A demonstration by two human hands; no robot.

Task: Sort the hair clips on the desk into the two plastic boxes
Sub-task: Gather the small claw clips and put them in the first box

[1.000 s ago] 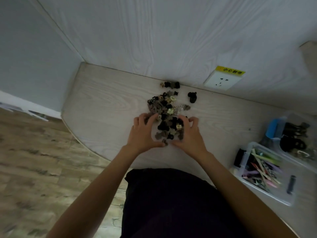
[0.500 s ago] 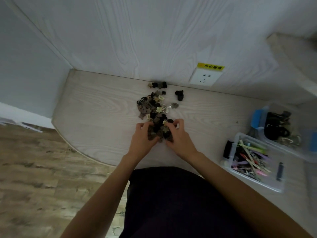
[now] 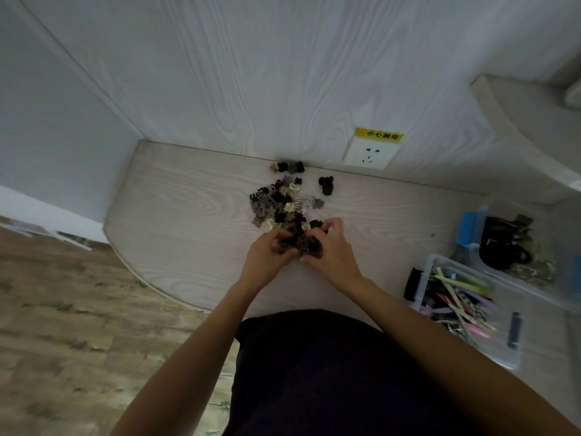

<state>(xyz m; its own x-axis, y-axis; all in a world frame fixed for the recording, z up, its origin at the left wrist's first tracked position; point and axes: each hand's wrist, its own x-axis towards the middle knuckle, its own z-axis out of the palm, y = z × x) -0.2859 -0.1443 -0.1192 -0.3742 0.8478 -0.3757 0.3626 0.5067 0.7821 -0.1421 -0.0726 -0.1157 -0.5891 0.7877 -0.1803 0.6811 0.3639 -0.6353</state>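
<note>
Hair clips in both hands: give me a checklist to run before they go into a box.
1. Left hand and right hand cupped round a bunch of claw clips: ok.
2. No clip slipping out underneath: cannot tell.
3. Far box, holding dark claw clips, open on top: ok.
4. Near box holds flat coloured clips, the wrong kind for this bunch: ok to skip.
5. Way across the desk to the boxes free: ok.
6. Pile all gathered: not ok, many clips remain.
</note>
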